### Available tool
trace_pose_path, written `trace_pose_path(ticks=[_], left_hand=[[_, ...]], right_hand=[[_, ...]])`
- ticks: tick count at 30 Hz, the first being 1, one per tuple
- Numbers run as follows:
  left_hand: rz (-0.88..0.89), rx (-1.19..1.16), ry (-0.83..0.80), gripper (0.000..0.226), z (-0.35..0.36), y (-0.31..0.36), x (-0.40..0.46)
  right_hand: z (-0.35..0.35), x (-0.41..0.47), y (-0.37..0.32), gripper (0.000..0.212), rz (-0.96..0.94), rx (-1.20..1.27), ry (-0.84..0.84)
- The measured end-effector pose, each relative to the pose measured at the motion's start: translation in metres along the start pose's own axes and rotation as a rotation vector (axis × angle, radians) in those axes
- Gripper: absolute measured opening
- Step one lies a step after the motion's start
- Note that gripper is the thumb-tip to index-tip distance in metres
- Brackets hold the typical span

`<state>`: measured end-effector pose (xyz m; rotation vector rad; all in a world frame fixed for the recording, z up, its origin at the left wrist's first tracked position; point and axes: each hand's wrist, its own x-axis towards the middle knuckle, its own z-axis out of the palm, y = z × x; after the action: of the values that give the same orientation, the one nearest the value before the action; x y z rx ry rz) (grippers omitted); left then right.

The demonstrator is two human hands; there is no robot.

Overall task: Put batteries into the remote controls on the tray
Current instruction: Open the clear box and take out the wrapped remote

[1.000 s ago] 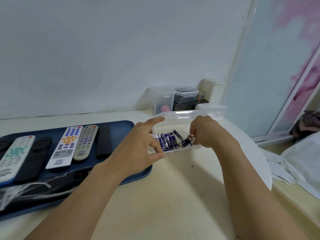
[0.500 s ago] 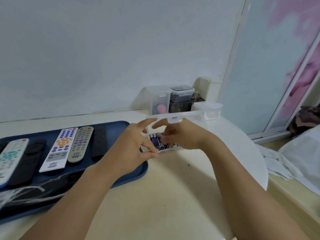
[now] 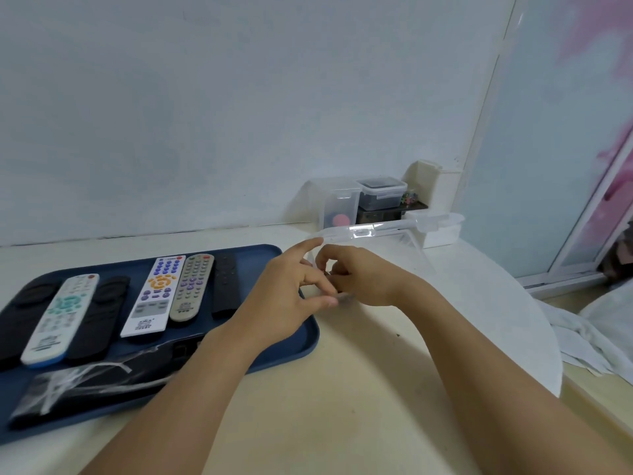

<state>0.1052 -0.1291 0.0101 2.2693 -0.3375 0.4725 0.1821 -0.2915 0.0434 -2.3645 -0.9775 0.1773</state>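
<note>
A clear battery box [image 3: 423, 258] with its lid [image 3: 363, 231] raised stands just right of the blue tray [image 3: 303, 351]. My left hand [image 3: 291, 299] holds the box's near left corner between thumb and middle finger, index finger stretched up to the lid. My right hand [image 3: 363, 281] reaches in from the right with curled fingers that pinch a battery [image 3: 327, 274], of which only a small end shows. The hands hide the other batteries. On the tray lie a white and teal remote [image 3: 60, 320], a white and orange remote [image 3: 154, 296], a grey remote [image 3: 191, 287] and several black remotes [image 3: 224, 286].
A black remote wrapped in clear plastic [image 3: 85, 389] lies at the tray's front. Small clear containers [image 3: 380, 193] and a white box [image 3: 440, 231] stand against the back wall. The round white tabletop's edge [image 3: 558, 354] curves at the right, with white cloth [image 3: 589, 341] beyond it.
My right hand has moved left across the box toward my left hand and now covers the batteries. My left hand has stayed at the box's left side.
</note>
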Motion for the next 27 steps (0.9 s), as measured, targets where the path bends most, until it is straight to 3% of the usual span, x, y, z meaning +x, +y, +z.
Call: trace_pose_path(ticks=[6, 8, 10, 12, 15, 19, 23, 27], left_hand=[[-0.157, -0.037, -0.022, 0.028, -0.002, -0.008, 0.006], [-0.153, -0.01, -0.024, 0.03, -0.002, -0.009, 0.005], [-0.15, -0.001, -0.027, 0.031, -0.003, -0.01, 0.005], [-0.134, -0.014, -0.04, 0.033, -0.006, -0.007, 0.003], [-0.102, -0.01, 0.049, 0.04, -0.021, 0.002, 0.001], [-0.144, 0.019, 0.23, 0.019, -0.069, 0.002, -0.017], [-0.218, 0.14, 0.119, 0.01, -0.102, -0.013, -0.056], [-0.146, 0.186, -0.042, 0.031, -0.12, -0.02, -0.106]], right_hand=[[-0.009, -0.012, -0.002, 0.003, -0.194, 0.119, 0.371], [-0.01, -0.015, -0.01, 0.005, -0.234, 0.361, 0.425], [-0.01, -0.015, -0.018, 0.006, -0.175, 0.888, 0.291], [-0.005, -0.014, -0.027, 0.01, -0.102, 1.387, 0.027], [0.009, -0.01, -0.038, 0.013, -0.008, 1.807, -0.2], [0.024, -0.002, -0.059, 0.012, 0.074, 1.913, -0.271], [0.046, 0.013, -0.089, 0.008, 0.139, 1.833, -0.327], [0.071, 0.032, -0.117, 0.014, 0.171, 1.815, -0.363]])
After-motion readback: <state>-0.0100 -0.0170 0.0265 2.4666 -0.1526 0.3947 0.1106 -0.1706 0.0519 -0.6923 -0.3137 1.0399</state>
